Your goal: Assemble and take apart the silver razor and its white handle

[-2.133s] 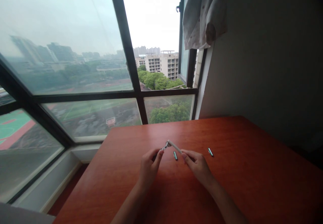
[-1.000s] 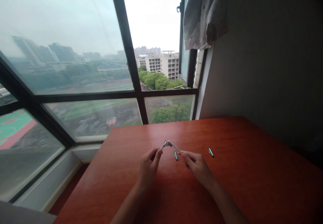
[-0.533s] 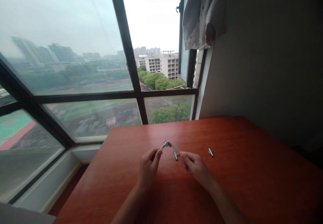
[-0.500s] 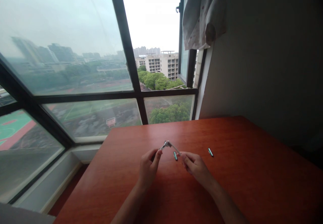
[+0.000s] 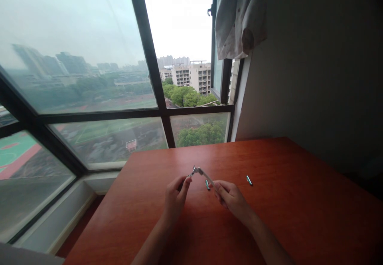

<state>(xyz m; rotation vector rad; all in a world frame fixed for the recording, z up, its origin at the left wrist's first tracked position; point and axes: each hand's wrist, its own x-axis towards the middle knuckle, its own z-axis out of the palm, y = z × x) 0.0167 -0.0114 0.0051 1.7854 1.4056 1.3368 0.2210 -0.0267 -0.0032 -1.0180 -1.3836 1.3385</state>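
My left hand [image 5: 176, 195] is closed, thumb and fingers pinching a short silvery metal piece [image 5: 192, 173]. Its kind is too small to make out. Opposite it, my right hand [image 5: 229, 195] grips a slim pale rod [image 5: 207, 176] with a grey, bent head. The two pieces meet or overlap at their upper tips above the table; whether they are joined I cannot tell. A small green-and-dark bar [image 5: 207, 185] lies on the table just left of my right fingertips. Another such bar [image 5: 249, 180] rests farther right, apart from both hands.
The reddish-brown wooden table [image 5: 143, 217] reaches to the window frame [image 5: 101, 116]. A window sash stands open at the back, with a curtain [image 5: 236, 26] hanging beside it. At the right is a dark wall [image 5: 293, 77].
The metal piece and the rod's head have shifted slightly left and their angle has changed a little. Both hands keep their grip and stay almost in place.
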